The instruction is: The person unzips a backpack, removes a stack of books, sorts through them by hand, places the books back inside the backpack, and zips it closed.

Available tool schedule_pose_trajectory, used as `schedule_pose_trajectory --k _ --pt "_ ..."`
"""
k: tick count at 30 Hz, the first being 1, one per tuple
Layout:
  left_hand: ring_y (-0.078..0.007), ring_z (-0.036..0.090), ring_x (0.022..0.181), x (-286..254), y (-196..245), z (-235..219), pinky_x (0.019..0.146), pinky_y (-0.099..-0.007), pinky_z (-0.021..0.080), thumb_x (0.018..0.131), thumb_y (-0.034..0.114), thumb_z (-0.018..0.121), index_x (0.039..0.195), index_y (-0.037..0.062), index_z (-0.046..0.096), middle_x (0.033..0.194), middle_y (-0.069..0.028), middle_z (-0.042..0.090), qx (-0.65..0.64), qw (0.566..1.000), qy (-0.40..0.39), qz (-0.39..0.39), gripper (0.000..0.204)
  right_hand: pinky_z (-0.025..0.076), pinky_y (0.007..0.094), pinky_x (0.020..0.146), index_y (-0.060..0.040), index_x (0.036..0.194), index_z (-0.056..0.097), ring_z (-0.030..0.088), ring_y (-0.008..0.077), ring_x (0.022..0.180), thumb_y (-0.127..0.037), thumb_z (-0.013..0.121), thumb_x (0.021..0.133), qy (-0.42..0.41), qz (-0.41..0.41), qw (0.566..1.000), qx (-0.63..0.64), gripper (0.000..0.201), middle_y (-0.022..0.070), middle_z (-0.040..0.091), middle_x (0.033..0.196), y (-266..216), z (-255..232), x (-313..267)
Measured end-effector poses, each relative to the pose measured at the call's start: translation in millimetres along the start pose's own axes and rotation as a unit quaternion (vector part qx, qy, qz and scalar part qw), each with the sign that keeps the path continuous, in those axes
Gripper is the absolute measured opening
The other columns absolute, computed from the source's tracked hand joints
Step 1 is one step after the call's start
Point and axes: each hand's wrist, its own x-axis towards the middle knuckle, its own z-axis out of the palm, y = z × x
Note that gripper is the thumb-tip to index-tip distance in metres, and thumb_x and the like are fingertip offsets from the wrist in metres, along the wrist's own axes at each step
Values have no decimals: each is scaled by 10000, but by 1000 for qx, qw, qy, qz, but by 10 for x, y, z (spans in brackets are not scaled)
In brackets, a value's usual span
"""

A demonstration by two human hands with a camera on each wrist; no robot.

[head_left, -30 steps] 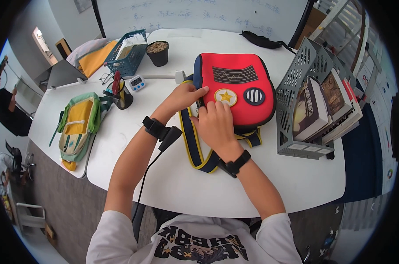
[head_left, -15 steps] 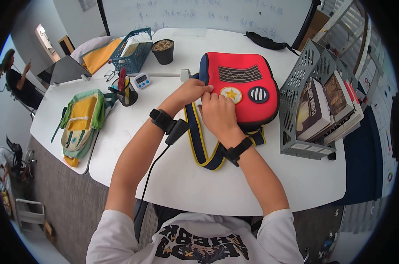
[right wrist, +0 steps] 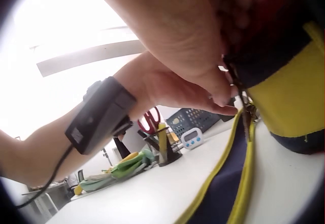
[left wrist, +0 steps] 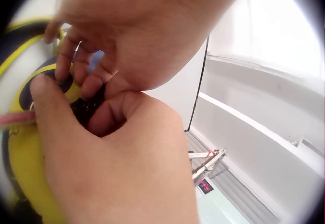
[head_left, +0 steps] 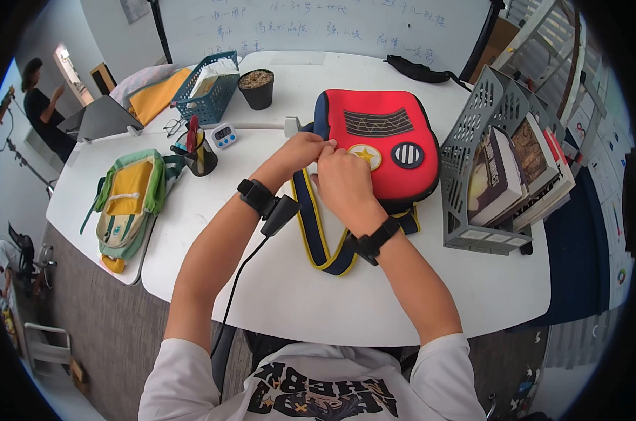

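Both hands meet at the near-left edge of the red backpack [head_left: 384, 140], lying flat mid-table: the left hand [head_left: 300, 154] pinches the yellow-piped rim while the right hand [head_left: 342, 184] curls its fingers round something small there, likely a zipper pull, though I cannot see it clearly. Judging by that, a steady pinch on the fabric and a pull along the seam should serve best. Elbow room is free toward the near table edge [head_left: 346, 319]; the grey book rack [head_left: 472, 147] crowds the right, the pen cup [head_left: 200, 156] stands well left
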Motion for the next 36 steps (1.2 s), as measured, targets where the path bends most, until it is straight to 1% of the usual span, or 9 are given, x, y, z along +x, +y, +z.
schedule_pose_trajectory --k 9,11,12,14,15,18,27,34,36 --pt "-135 588 888 9 -25 -60 824 -274 449 941 363 578 1016 25 673 975 -52 643 -61 997 -49 -3 360 530 348 540 26 909 601 677 272 598 -128 717 715 16 11 999 40 274 117 648 630 39 46 51" --pt "-127 586 868 28 -89 -67 814 -267 453 942 344 576 1005 22 668 973 -50 642 -98 994 -58 -3 340 523 313 524 44 1146 604 683 227 624 -107 628 778 -64 9 998 27 399 132 686 768 46 16 101" --pt "-119 583 849 57 -103 -87 804 -259 456 943 324 575 994 20 662 971 -48 641 -134 989 -67 -4 321 523 313 524 44 1146 604 683 227 624 -107 628 778 -59 10 998 24 399 132 686 768 77 27 105" --pt "-114 583 838 108 -155 -147 795 -253 456 943 305 575 969 19 666 950 -46 641 -134 988 -76 -15 300 537 325 586 3 1128 615 681 238 674 -96 599 795 8 -126 991 35 348 190 682 914 121 19 12" --pt "-108 584 828 146 -177 -172 786 -247 456 942 285 576 943 19 669 928 -44 642 -134 987 -85 -29 282 541 324 635 -26 1026 643 675 244 714 -84 595 794 6 -133 991 31 244 200 660 978 123 15 -32" --pt "-104 576 820 173 -132 -189 780 -240 453 938 261 579 891 22 675 863 -33 633 -105 988 -115 -17 262 545 398 654 -2 1015 622 674 324 785 -87 632 787 -61 -130 990 1 243 247 642 995 117 0 -24" --pt "-132 561 882 73 -21 -100 859 -292 429 926 304 592 920 19 697 878 -53 642 -12 999 -30 18 303 539 373 616 28 943 595 676 291 734 -37 587 791 -51 -80 995 42 166 161 646 865 41 -198 15" --pt "-158 562 909 60 11 -73 859 -284 402 915 334 609 923 14 699 886 -74 653 -33 999 -30 8 332 535 369 612 -3 905 582 664 286 731 -33 582 792 -43 -26 998 36 117 154 631 835 34 -283 -108" --pt "-166 559 922 119 -18 -73 892 -296 388 917 343 605 898 13 703 865 -72 659 -9 1000 -15 2 345 538 333 604 -46 845 584 665 221 717 -67 605 798 -17 -44 999 -3 56 94 621 763 46 -319 -208"
